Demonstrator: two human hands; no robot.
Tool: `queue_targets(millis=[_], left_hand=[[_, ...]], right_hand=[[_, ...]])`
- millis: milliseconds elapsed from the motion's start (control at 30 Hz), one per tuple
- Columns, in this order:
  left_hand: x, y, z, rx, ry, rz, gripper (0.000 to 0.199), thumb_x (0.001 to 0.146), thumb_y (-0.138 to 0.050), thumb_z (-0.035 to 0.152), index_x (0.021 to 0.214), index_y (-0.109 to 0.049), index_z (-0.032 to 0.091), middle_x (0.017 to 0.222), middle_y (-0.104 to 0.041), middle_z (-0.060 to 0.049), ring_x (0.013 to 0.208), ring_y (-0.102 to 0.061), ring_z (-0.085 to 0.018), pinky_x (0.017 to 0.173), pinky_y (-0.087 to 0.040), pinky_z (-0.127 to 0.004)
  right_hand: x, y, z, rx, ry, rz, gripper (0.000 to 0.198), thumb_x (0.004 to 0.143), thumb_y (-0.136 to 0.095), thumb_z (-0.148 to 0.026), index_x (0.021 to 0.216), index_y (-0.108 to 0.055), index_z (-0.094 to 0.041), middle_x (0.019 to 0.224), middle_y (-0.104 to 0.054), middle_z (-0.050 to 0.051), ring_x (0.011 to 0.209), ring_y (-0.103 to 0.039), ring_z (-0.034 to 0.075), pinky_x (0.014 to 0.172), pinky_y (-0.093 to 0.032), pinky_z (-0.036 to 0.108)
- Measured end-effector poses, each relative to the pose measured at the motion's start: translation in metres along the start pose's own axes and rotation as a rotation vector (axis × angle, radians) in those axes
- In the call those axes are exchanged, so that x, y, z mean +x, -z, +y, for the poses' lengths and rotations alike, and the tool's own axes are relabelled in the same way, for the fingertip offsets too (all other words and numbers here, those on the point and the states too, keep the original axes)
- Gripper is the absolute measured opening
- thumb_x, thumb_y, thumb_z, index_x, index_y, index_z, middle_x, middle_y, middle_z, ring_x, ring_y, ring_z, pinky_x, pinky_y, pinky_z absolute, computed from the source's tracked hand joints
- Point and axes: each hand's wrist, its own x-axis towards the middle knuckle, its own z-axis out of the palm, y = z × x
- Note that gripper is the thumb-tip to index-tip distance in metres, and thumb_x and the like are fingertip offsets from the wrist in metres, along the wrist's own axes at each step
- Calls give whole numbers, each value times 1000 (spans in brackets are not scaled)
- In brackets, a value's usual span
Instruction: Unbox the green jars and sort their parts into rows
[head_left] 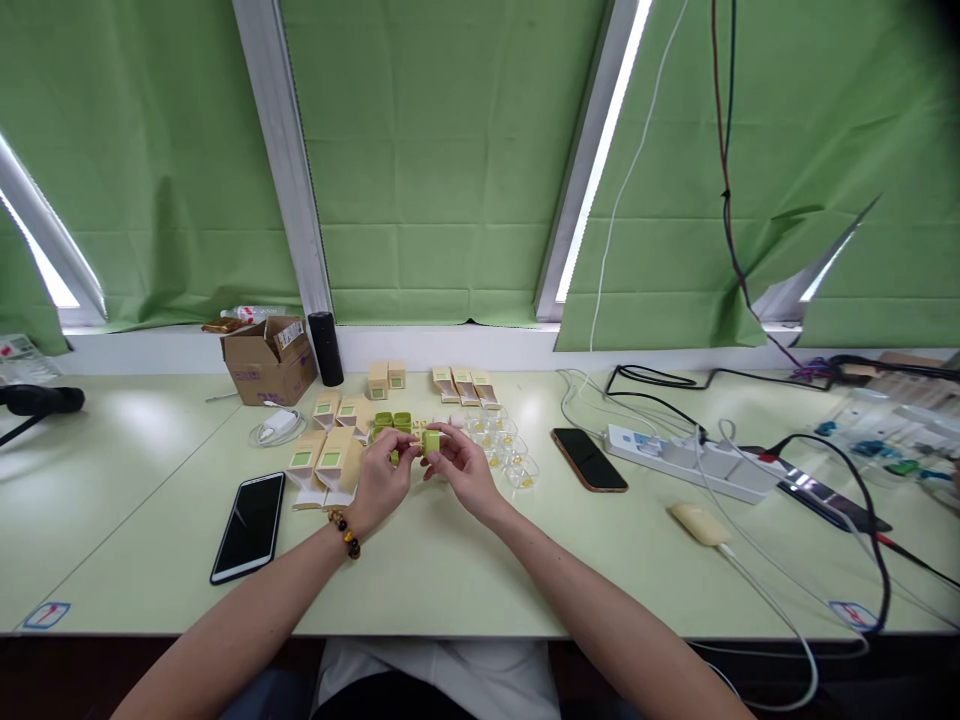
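Above the middle of the table, my right hand (466, 472) grips a small green square cup or block (431, 441) between thumb and fingers. My left hand (386, 470), with a bead bracelet at its wrist, is closed in a pinch at the left side of that same piece. A tiny pale part seems to be between its fingertips, too small to name. Just behind the hands are more green square cups (403, 420), partly hidden by my left hand. Clear plastic domes (517, 462) with small yellow bits inside lie to the right. Folded cream cartons with green windows (337, 458) stand to the left.
Small closed cartons (378, 380) and opened cartons (465, 387) stand farther back. A phone (249, 525) lies at left, another phone (589, 460) at right beside a power strip (686, 462) with cables. A cardboard box (270, 365) and black cylinder (325, 348) are by the wall.
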Motion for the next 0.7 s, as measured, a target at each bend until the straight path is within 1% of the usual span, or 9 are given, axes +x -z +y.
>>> queue_targets(millis=[100, 233, 367, 433, 500, 567, 633, 700], left_hand=[[-1, 0, -1, -10, 5, -9, 7, 98, -63, 24, 93, -66, 21, 91, -66, -5, 84, -64, -18, 73, -52, -30], [-3, -1, -1, -17, -28, -29, 9, 99, -61, 23, 90, -64, 21, 91, -65, -5, 86, -63, -18, 76, -51, -32], [-4, -2, -3, -44, -57, 2, 11, 99, -61, 23, 89, -64, 21, 91, -64, -5, 87, -63, -19, 77, -52, -33], [-3, -2, -3, -47, -63, 3, 9, 98, -62, 24, 90, -66, 21, 91, -65, -5, 87, -64, -20, 77, -53, -33], [-1, 0, -2, -35, -47, -19, 7, 97, -64, 24, 100, -69, 22, 96, -67, -6, 90, -65, -21, 78, -54, -34], [2, 4, 1, -13, -18, -30, 21, 97, -65, 26, 117, -68, 23, 106, -69, -9, 96, -65, -22, 81, -55, -36], [6, 9, 5, 21, -9, -25, 32, 97, -64, 28, 128, -65, 24, 117, -68, -11, 105, -64, -25, 86, -56, -40], [9, 12, 8, 61, -40, -36, 36, 97, -65, 30, 133, -64, 25, 126, -67, -12, 117, -60, -28, 94, -55, -44]], right_hand=[[-2, -2, -3, -25, 23, 1, 47, 87, -80, -45, 128, -65, -27, 97, -67, 4, 88, -67, 19, 71, -64, 35], [-3, -3, -4, -65, 43, 0, 45, 88, -78, -44, 127, -66, -28, 101, -65, 4, 90, -65, 20, 72, -65, 35], [-3, -3, -6, -101, 52, -31, 43, 89, -77, -43, 128, -66, -28, 102, -64, 5, 93, -65, 21, 73, -66, 36], [-3, -3, -8, -135, 52, -35, 46, 90, -75, -43, 132, -64, -29, 105, -65, 5, 95, -66, 21, 75, -66, 38], [-2, -3, -10, -197, 48, 4, 54, 88, -76, -39, 138, -58, -30, 108, -65, 5, 96, -67, 21, 77, -66, 38], [-1, -3, -12, -285, 52, 86, 60, 84, -79, -33, 138, -54, -29, 109, -66, 5, 98, -68, 21, 80, -65, 38], [-1, -1, -14, -388, 75, 157, 53, 81, -81, -27, 127, -56, -27, 108, -67, 5, 98, -69, 21, 81, -64, 38], [0, 1, -16, -499, 123, 176, 41, 82, -78, -23, 119, -59, -26, 110, -68, 6, 97, -68, 22, 82, -63, 38]])
